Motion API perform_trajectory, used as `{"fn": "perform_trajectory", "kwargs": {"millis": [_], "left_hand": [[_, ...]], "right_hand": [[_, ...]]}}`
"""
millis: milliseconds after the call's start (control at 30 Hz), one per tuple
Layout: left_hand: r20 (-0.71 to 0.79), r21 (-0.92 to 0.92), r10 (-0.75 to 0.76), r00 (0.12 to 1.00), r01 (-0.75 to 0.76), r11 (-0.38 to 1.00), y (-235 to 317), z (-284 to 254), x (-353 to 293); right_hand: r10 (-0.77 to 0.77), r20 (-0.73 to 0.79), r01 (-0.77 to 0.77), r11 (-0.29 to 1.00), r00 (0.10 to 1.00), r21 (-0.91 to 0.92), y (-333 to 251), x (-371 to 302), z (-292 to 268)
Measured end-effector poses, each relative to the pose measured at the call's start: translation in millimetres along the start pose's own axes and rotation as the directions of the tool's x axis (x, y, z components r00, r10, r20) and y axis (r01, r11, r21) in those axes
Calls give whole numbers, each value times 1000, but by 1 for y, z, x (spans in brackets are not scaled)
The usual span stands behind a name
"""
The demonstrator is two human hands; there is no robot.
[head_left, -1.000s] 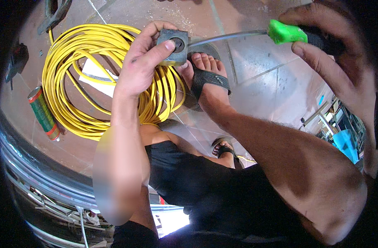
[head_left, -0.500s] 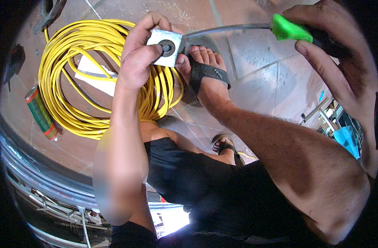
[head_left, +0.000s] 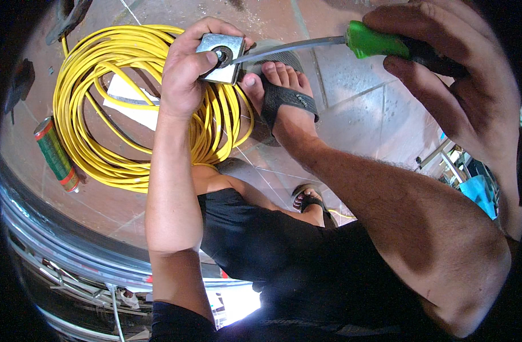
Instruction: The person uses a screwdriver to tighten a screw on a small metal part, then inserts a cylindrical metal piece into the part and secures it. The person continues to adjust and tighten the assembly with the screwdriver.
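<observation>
My left hand is closed around a small square metal block, with the thumb at the dark round opening in its face. From the right, my right hand grips a screwdriver by its green and black handle. The screwdriver's long metal shaft crosses the block's right edge, and its tip is at or close to the round opening. Whether the tip sits inside the opening I cannot tell. Both hands are above my sandalled foot.
A coiled yellow hose lies on the tiled floor at left, with a white sheet under some loops. A green and red canister lies beside it. A shiny curved edge runs along the lower left. Something blue hangs at right.
The screwdriver has moved left with my right hand; its shaft now reaches across the block's face to the opening. My left hand has tilted the block, showing more of its side.
</observation>
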State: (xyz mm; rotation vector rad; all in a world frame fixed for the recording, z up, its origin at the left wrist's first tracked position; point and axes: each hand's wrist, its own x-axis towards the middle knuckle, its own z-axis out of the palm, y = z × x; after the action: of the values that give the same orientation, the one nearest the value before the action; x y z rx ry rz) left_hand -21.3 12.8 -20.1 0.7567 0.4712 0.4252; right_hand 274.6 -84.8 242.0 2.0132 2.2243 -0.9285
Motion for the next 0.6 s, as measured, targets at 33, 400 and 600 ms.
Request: {"fn": "perform_trajectory", "kwargs": {"millis": [33,400,600], "left_hand": [[-5,-3,-2,1000,2,1000,0,0,0],[-10,7,22,1000,-22,1000,1,4,-1],[-63,2,-17,998,17,1000,3,12,-3]], "right_hand": [[-2,5,2,1000,1000,-3,0,1,0],[-32,40,34,998,999,-48,-1,10,-3],[-46,40,50,993,998,-110,-5,13,2]]}}
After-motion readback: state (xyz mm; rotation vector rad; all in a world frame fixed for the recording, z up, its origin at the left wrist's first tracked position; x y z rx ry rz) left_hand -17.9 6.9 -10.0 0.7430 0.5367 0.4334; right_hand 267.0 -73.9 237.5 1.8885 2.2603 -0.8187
